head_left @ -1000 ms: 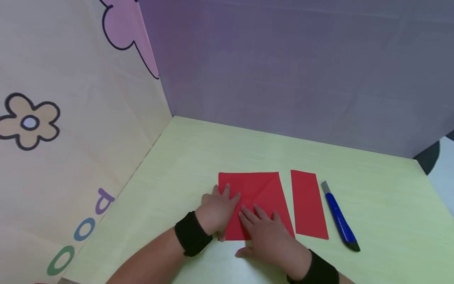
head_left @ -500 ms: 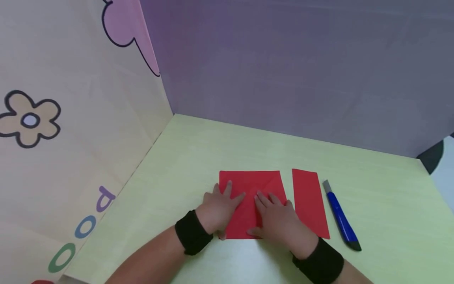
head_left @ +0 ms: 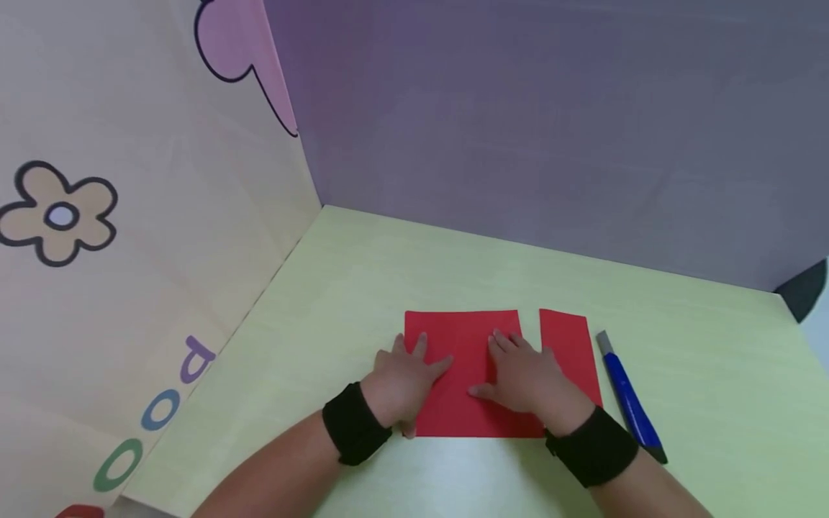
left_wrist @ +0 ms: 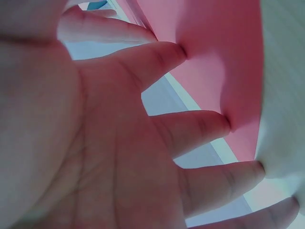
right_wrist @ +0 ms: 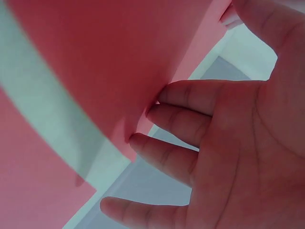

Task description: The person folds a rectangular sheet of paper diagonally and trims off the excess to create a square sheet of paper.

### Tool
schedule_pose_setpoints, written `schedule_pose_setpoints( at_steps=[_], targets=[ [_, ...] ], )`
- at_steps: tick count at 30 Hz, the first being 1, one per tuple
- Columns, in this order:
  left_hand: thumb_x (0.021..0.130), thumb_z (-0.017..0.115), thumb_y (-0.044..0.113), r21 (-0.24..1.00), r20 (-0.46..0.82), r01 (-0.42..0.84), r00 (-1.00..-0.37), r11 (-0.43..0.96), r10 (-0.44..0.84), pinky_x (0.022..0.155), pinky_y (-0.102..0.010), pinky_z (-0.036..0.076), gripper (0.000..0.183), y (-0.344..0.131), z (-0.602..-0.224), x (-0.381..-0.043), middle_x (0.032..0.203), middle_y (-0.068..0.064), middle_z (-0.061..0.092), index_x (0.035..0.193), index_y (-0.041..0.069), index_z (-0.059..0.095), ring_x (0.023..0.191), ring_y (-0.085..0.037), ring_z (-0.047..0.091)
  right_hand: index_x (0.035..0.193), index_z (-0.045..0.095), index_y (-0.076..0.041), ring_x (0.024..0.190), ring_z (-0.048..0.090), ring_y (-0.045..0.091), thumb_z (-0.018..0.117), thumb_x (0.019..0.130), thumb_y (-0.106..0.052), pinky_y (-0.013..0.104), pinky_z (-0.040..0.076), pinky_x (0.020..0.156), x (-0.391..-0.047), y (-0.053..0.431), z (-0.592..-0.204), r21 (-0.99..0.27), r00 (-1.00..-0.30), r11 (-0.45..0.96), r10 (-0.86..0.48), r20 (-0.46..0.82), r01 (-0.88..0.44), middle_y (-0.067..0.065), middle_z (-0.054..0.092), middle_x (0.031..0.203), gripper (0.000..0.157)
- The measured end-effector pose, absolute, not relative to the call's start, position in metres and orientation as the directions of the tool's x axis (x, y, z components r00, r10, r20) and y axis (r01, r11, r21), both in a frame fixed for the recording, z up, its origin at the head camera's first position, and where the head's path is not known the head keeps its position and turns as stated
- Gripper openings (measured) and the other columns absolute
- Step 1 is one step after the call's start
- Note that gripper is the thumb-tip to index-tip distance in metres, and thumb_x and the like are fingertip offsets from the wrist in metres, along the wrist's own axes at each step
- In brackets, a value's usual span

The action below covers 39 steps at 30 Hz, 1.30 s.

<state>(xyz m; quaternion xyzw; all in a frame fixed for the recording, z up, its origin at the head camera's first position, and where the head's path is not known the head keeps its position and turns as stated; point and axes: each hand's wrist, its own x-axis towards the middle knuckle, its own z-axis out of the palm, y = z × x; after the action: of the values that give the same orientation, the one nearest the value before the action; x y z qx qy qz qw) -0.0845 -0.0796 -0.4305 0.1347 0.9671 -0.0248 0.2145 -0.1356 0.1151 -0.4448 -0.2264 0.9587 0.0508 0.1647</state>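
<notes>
A red sheet of paper (head_left: 460, 417) lies flat on the pale table. My left hand (head_left: 403, 381) rests on its left side with fingers spread, and in the left wrist view the fingertips (left_wrist: 224, 123) press on the paper and the table beside its edge. Over the right part of the sheet is my right hand (head_left: 527, 374), fingers extended and fingertips (right_wrist: 162, 95) touching the paper. To the right of the sheet lies a narrow red paper strip (head_left: 570, 338), partly covered by the right hand and wrist.
A blue utility knife (head_left: 631, 396) lies right of the strip, its lower end near the right forearm. A decorated panel (head_left: 194, 237) stands along the left side, and a grey-purple panel (head_left: 550, 144) along the back of the table (head_left: 363, 266).
My right hand has slid up and to the right across the red paper. The left hand has stayed in place on the sheet. The view has shifted slightly.
</notes>
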Motion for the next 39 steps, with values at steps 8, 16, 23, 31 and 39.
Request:
schedule_pose_setpoints(
  at_steps=[8,16,23,31,39],
  targets=[
    [0.041,0.092,0.03,-0.006,-0.432,0.277,-0.867,0.961,0.247,0.086,-0.051,0.051,0.124,-0.077,-0.429,-0.085,0.156,-0.012,0.022,0.146,0.04,0.027,0.136,-0.044,0.022,0.145,0.031,-0.003,0.133,0.03,0.046,0.066,0.067,-0.067,0.073,0.036,0.093,-0.152,0.126,-0.446,0.032,-0.86,0.908,-0.384,-0.335,-0.417,0.018,0.034,0.151,0.106],
    [0.041,0.092,0.029,-0.005,-0.436,0.28,-0.865,0.96,0.249,0.087,-0.05,0.05,0.124,-0.076,-0.427,-0.086,0.156,-0.012,0.022,0.146,0.039,0.027,0.136,-0.043,0.022,0.145,0.029,-0.001,0.134,0.026,0.049,0.066,0.073,-0.061,0.067,0.039,0.095,-0.174,0.142,-0.444,-0.053,-0.86,0.918,-0.387,-0.333,-0.393,0.023,0.029,0.152,0.101],
    [0.041,0.092,0.029,0.021,-0.415,0.299,-0.866,0.954,0.28,0.091,-0.052,0.049,0.123,-0.078,-0.426,-0.085,0.154,-0.014,0.025,0.147,0.035,0.029,0.135,-0.044,0.025,0.145,0.031,-0.002,0.134,0.027,0.049,0.071,0.07,-0.058,0.065,0.039,0.098,-0.181,0.147,-0.441,-0.094,-0.855,0.911,-0.41,-0.318,-0.402,0.024,0.031,0.151,0.101],
    [0.042,0.092,0.032,0.025,-0.422,0.289,-0.865,0.957,0.272,0.094,-0.055,0.046,0.123,-0.081,-0.43,-0.085,0.155,-0.014,0.023,0.147,0.036,0.028,0.135,-0.045,0.023,0.147,0.03,-0.01,0.136,0.024,0.048,0.068,0.072,-0.057,0.065,0.034,0.102,-0.145,0.121,-0.446,0.029,-0.824,0.869,-0.458,-0.334,-0.495,0.02,0.026,0.154,0.096],
    [0.044,0.092,0.031,0.082,-0.385,0.299,-0.871,0.951,0.306,0.092,-0.056,0.048,0.119,-0.084,-0.429,-0.084,0.153,-0.016,0.028,0.146,0.034,0.032,0.135,-0.045,0.025,0.146,0.034,-0.018,0.136,0.024,0.048,0.071,0.063,-0.064,0.063,0.035,0.102,-0.076,0.082,-0.446,0.013,-0.792,0.849,-0.486,-0.369,-0.527,0.025,0.031,0.15,0.101]
  ],
)
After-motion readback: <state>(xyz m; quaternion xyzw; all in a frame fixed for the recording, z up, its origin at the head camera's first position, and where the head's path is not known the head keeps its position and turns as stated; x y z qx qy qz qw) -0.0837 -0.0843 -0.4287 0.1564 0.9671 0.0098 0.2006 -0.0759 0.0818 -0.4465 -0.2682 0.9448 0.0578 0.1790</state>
